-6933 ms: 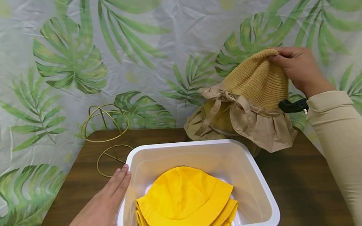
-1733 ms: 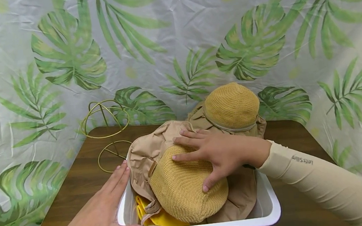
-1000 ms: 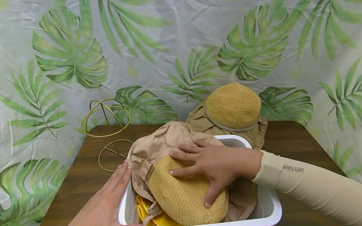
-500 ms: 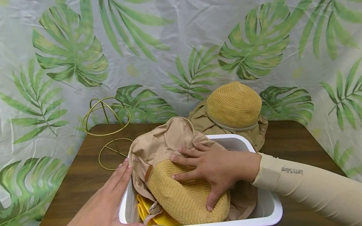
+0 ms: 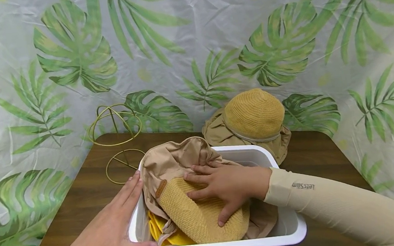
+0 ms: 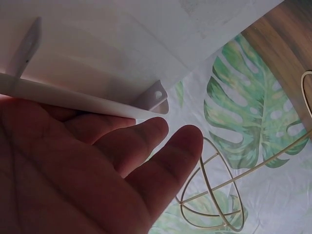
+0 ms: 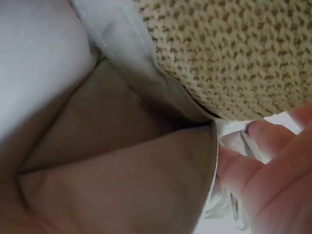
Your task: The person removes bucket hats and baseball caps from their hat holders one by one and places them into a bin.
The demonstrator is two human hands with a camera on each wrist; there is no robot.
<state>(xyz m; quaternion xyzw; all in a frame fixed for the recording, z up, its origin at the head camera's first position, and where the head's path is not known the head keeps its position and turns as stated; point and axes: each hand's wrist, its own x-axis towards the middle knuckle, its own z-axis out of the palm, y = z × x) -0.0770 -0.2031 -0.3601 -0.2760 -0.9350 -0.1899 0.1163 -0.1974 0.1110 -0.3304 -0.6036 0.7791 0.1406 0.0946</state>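
A white plastic bin stands at the front of the table with a tan knitted sun hat inside it. The hat's pinkish-beige cloth brim bulges above the bin's back-left rim. My right hand presses on the hat's crown with spread fingers, denting the knit. My left hand lies along the bin's left side, its thumb at the front-left corner; in the left wrist view its fingers extend just under the rim. Under the hat, a yellow hat shows only partly.
A second knitted hat with an olive-tan brim sits on the table's far right, behind the bin. At the back left stands a gold wire hat stand. A leaf-print cloth hangs behind the wooden table.
The tan knitted hat has gone from the right hand's grip at the back into the bin, covering the yellow hat. Lately the right hand presses its crown lower; the left hand stays put.
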